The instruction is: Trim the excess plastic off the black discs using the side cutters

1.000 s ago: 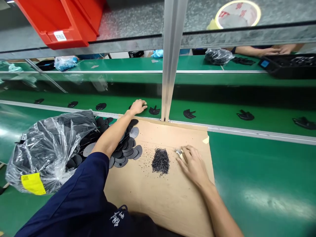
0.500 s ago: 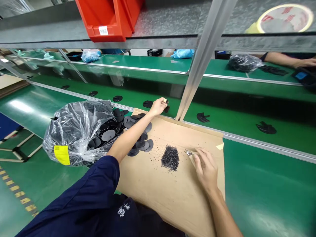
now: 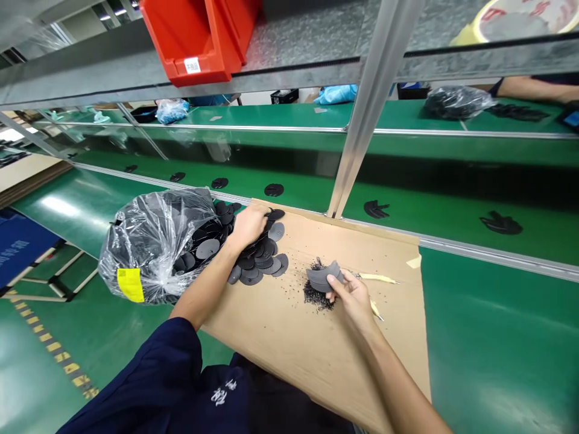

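Note:
My left hand [image 3: 248,225] lies on a pile of dark round discs [image 3: 257,259] spilling from a clear plastic bag [image 3: 156,241]; its fingers curl over the discs, and what they grip is hidden. My right hand [image 3: 353,295] pinches a few stacked grey discs [image 3: 323,277] over a small heap of black crumbs [image 3: 316,295]. Both hands work on a brown cardboard sheet [image 3: 289,337]. A thin tool [image 3: 377,278] lies on the cardboard beside my right hand.
Beyond the cardboard runs a green conveyor belt [image 3: 429,208] carrying single black pieces [image 3: 375,209]. A slanted metal post [image 3: 362,108] rises from the rail. A red bin [image 3: 194,36] sits on the shelf above. Another person's arm [image 3: 534,89] shows far right.
My left hand pulled back from the belt to the disc pile. My right hand left the tool on the cardboard and now holds discs above the crumbs. The view shifted left.

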The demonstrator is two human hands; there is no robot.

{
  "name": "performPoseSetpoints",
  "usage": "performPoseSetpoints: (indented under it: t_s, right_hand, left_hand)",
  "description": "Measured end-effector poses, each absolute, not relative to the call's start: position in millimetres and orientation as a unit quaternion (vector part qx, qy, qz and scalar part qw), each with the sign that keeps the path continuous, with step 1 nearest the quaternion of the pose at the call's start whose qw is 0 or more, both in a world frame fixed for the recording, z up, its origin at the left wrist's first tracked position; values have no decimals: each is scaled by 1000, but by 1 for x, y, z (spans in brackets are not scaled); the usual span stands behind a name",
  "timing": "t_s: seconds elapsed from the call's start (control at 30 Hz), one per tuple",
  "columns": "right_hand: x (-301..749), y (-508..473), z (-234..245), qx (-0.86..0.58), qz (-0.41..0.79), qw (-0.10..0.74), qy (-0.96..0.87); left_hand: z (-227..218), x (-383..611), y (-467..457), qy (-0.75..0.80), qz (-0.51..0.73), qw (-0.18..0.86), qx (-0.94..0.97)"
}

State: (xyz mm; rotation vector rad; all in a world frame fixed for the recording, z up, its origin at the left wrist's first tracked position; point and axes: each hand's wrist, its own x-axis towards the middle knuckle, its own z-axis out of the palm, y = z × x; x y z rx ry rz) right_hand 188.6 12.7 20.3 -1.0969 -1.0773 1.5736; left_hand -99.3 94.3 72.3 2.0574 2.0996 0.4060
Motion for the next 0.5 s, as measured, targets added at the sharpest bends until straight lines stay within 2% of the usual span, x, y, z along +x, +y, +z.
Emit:
performPoseSetpoints:
  t_s: [0.1,0.3,0.4,0.5]
  right_hand:
    - [197,15,17,-450,615,483,-431]
    - [199,12,17,-450,617,500,-407]
    - [198,9,16,-453,624,498,-397]
    - [198,7,15,-460,620,491,-403]
  left_hand:
    - [74,-124,108,773,75,25,630]
    - [73,-129,103,787,120,0,605]
    - [64,-109,92,722,300,63,620]
    - [46,-70,72,566,516,240,597]
